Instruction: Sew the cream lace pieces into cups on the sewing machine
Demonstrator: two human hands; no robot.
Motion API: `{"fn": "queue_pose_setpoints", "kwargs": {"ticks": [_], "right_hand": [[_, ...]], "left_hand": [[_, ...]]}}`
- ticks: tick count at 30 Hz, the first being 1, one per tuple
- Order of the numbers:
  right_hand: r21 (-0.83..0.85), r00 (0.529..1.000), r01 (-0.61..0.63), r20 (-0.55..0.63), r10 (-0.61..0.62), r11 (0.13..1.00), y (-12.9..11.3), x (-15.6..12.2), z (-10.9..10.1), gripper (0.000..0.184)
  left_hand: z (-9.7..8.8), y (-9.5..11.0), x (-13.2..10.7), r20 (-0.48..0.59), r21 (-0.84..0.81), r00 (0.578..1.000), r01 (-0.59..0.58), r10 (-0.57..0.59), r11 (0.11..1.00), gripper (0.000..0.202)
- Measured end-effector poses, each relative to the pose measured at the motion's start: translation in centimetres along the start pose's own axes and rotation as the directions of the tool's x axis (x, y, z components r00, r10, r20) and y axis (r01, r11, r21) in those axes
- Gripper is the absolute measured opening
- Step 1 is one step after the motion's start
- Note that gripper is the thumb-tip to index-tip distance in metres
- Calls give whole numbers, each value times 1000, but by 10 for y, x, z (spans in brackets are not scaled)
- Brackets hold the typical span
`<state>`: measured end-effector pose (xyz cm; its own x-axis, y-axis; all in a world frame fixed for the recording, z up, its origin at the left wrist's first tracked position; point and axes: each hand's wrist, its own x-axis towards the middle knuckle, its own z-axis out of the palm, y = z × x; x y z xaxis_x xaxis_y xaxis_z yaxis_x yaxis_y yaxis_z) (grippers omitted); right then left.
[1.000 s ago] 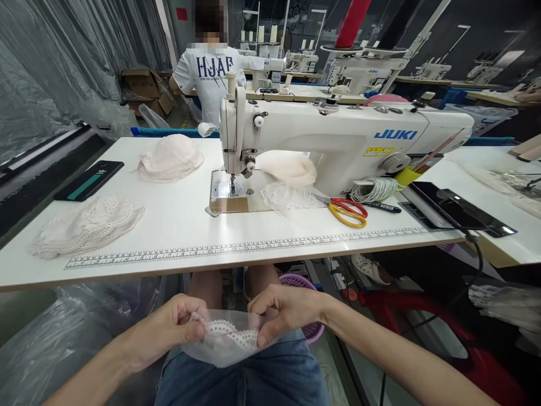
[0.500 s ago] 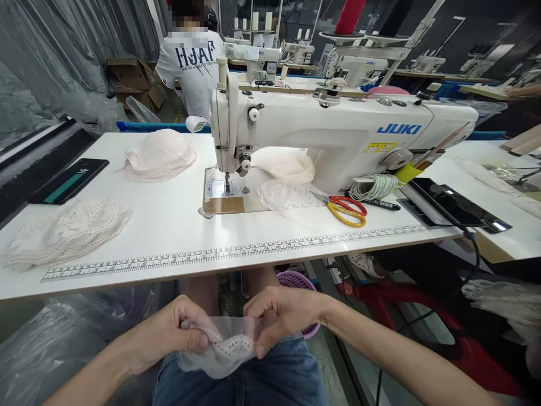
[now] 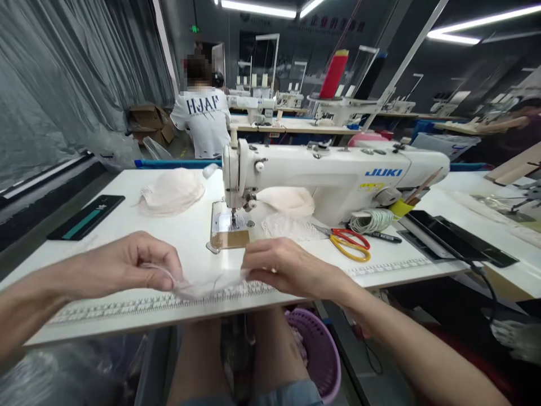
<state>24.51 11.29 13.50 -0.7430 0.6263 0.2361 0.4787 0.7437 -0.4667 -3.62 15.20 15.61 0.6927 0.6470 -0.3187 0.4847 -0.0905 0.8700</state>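
Note:
A sheer white piece of lace fabric (image 3: 207,283) is stretched between my two hands, just over the front edge of the sewing table. My left hand (image 3: 143,265) pinches its left end between thumb and fingers. At the other end, my right hand (image 3: 283,265) has its fingers closed on the fabric. Behind them stands a white sewing machine (image 3: 329,169), its needle and presser foot (image 3: 234,219) above the metal plate. A ruler strip (image 3: 127,307) runs along the table edge beneath the hands. The fabric looks slightly blurred.
Pale stacked fabric cups (image 3: 171,192) lie at the back left, near a black phone-like slab (image 3: 87,217). Right of the needle are a lace piece (image 3: 289,226), scissors (image 3: 350,242) and coiled cord (image 3: 372,221). A purple basket (image 3: 333,361) stands below. A person in a white shirt (image 3: 203,121) is beyond.
Both hands have risen from above the lap to the table's front edge, carrying the lace fabric. The view has tilted upward, and the left hand now covers the nearer lace stack.

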Motion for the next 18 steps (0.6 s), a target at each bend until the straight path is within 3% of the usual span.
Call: {"fn": "queue_pose_setpoints", "kwargs": {"ticks": [3, 6, 9, 12, 15, 18], "right_hand": [[-330, 986, -57, -169, 0, 942, 20, 24, 9, 17], [-402, 988, -59, -154, -4, 914, 48, 32, 36, 19], [-289, 993, -36, -122, 1, 957, 69, 21, 52, 15], [-95, 982, -84, -177, 66, 992, 79, 9, 52, 23], [71, 937, -224, -259, 235, 972, 83, 12, 52, 27], [153, 884, -336, -288, 367, 929, 85, 25, 58, 22]], "left_hand": [[-19, 13, 13, -9, 244, 998, -64, 68, 968, 18], [-8, -10, 22, 14, 302, 999, -34, 31, 953, 20], [11, -45, 20, -43, 306, 998, 62, -51, 950, 21], [16, -59, 22, -117, 346, 992, 86, -48, 934, 32], [8, -54, 51, -260, 427, 964, 59, 60, 902, 27], [2, -48, 97, -304, 515, 936, 6, 176, 857, 21]]}}
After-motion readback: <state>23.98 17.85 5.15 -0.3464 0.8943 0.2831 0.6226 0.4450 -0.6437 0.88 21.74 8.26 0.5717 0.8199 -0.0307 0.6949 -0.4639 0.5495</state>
